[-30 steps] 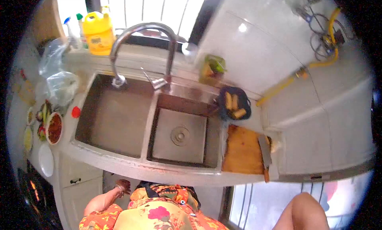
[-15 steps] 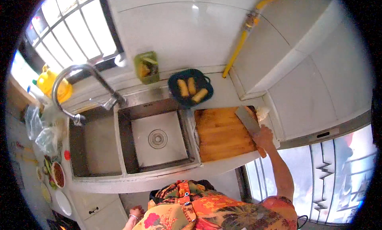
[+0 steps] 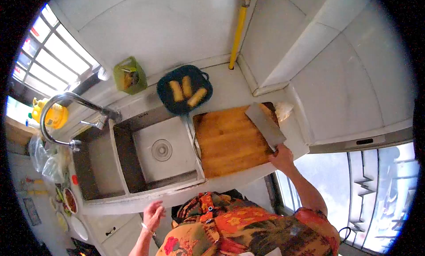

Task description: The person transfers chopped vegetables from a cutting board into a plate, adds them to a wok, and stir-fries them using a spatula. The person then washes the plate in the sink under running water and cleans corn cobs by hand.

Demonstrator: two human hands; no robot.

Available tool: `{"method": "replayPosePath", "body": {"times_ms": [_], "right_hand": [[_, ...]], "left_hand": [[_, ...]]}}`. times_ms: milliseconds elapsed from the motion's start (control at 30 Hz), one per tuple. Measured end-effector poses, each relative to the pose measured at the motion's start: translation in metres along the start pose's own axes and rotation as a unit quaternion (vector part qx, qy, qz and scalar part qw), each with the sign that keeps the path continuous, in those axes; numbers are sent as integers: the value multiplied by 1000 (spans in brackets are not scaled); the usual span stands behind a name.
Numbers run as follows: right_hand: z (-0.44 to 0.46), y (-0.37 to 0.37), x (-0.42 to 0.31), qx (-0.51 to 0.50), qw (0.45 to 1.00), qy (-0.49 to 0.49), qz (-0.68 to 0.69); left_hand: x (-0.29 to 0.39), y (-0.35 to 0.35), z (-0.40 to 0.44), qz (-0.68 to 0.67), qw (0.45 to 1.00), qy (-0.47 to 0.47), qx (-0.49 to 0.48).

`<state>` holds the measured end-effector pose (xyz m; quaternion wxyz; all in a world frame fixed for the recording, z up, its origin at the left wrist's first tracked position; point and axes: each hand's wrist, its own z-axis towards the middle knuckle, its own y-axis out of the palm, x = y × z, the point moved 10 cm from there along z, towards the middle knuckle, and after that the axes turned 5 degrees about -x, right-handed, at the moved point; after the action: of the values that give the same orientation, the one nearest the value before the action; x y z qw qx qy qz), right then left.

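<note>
My right hand [image 3: 283, 157] is closed around the handle of a cleaver [image 3: 265, 125]. The wide blade lies over the right end of a wooden cutting board [image 3: 226, 145], its tip pointing towards the wall. My left hand [image 3: 153, 215], with a light bracelet at the wrist, hangs in front of the sink's edge. Its fingers are loosely bent and nothing shows in them. Behind the board, a dark green basket [image 3: 172, 107] holds three yellowish, cylinder-shaped pieces [image 3: 196, 97]; their kind is too blurred to tell.
Left of the board is a double steel sink [image 3: 148, 163] with a curved faucet [image 3: 73, 96]. A green container [image 3: 129, 74] stands by the wall, and a crumpled whitish thing [image 3: 283, 110] is right of the board. Bowls and plastic bags are far left; a yellow pipe [image 3: 239, 34] rises behind.
My left hand has risen from low beside my body to the sink's front edge. The view has shifted to the right. My right hand still grips the cleaver over the board.
</note>
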<state>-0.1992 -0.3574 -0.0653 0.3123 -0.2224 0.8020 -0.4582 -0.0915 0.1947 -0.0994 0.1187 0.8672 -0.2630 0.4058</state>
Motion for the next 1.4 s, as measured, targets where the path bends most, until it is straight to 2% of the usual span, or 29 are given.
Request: {"method": "replayPosePath", "body": {"times_ms": [33,100,133,200,233,300,367,433,467,500,600,633,700,833,867,967,1000,1033,1100,1133,1200,1267,1333,1400], "right_hand": [[-5,1,-4,-2,1000,-2,0],[-22,-15,-21,76,997,-32,1],[-31,-12,-25,74,997,-36,1],[-52,-20,-49,141,982,-108,-68],[-59,-22,-64,135,982,-117,-69],[-73,-11,-102,81,979,-160,-93],[-75,16,-140,44,962,-227,-143],[-89,38,-209,17,925,-329,-188],[-77,68,-215,-59,953,-265,-136],[-80,80,-244,-66,948,-278,-137],[-81,111,-332,-68,930,-338,-126],[-74,131,-351,-100,928,-345,-95],[-62,170,-385,-137,923,-353,-66],[-19,262,-397,-155,936,-296,-107],[-9,280,-394,-144,942,-280,-117],[6,311,-381,-170,948,-232,-136],[4,323,-375,-126,933,-289,-175],[3,329,-371,-130,933,-286,-177],[3,323,-371,-43,930,-292,-218],[6,327,-371,-45,931,-289,-220],[16,337,-362,-83,936,-248,-235],[19,339,-361,-86,933,-260,-232],[18,337,-365,-87,932,-272,-225],[11,352,-365,-197,914,-278,-220]], "left_hand": [[13,4,10,0,1000,-1,2],[50,13,29,26,997,67,1],[65,14,38,56,995,87,12],[82,7,61,143,981,129,34],[84,1,73,201,967,148,45],[117,5,84,226,950,206,67],[113,-3,113,391,858,302,138],[88,-23,159,395,867,250,174],[72,-35,180,411,869,185,205],[58,-48,197,425,867,119,233],[30,-72,230,456,858,63,228],[25,-76,232,453,859,55,233],[7,-87,239,485,842,-32,234],[-18,-106,252,468,857,-89,198],[-18,-112,251,432,869,-60,234],[-25,-116,256,426,871,-100,222],[-28,-115,261,426,872,-103,218],[-27,-111,265,455,859,-84,220],[-29,-106,270,483,846,-65,216],[-26,-99,272,498,843,-35,203],[-27,-90,278,507,841,-6,187],[-30,-90,279,528,831,32,172],[-35,-94,278,532,826,19,188],[-37,-93,275,537,818,8,207]]}}
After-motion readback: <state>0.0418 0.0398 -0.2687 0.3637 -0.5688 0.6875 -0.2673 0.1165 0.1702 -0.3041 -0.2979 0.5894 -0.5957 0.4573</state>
